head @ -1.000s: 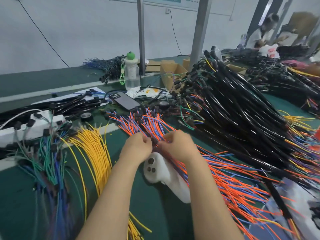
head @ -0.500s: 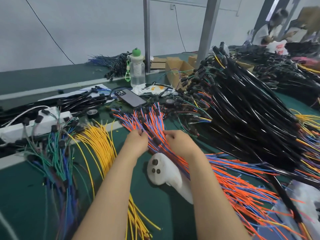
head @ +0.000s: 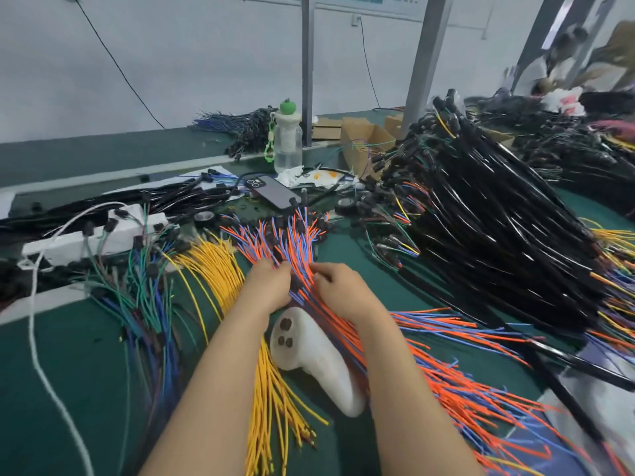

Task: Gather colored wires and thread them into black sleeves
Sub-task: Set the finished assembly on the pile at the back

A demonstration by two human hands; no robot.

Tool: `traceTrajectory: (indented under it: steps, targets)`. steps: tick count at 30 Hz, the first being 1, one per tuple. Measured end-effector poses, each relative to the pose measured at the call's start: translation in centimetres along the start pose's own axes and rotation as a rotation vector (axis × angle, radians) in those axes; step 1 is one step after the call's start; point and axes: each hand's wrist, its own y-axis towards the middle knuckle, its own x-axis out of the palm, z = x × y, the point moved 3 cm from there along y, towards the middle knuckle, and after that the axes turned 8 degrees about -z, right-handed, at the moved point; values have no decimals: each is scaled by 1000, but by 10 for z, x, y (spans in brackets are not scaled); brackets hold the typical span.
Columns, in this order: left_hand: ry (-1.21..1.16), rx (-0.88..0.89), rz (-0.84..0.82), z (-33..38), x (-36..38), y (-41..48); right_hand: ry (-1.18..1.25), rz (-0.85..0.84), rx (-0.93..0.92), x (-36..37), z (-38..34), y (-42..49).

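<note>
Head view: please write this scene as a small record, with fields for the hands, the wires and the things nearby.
Hands: left hand and right hand both grip orange and blue wires
Left of them: yellow wires on green table
Right of them: pile of black sleeves
Between forearms: white controller
Behind: phone, water bottle

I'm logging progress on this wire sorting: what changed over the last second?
The left hand and right hand drew slightly apart; they were pressed together, and now orange and blue wires show between them. Both keep their grip on that bundle. The yellow wires, black sleeves and white controller lie as before.
</note>
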Motion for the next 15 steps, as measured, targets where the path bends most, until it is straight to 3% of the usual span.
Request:
traceTrajectory:
  steps: [3,6,11,15]
  targets:
    - [-63,-14,-50,0,-7,-3,-20,35,21,-12,-4,-15]
    - [-7,19,2,1,-16,0,-170,90,64,-18,-14,-49]
    - [120,117,21,18,-8,-12,-311,-131,178,14,-35,-95]
    - [86,162,-33,28,-4,-12,-297,-127,174,17,-36,-100]
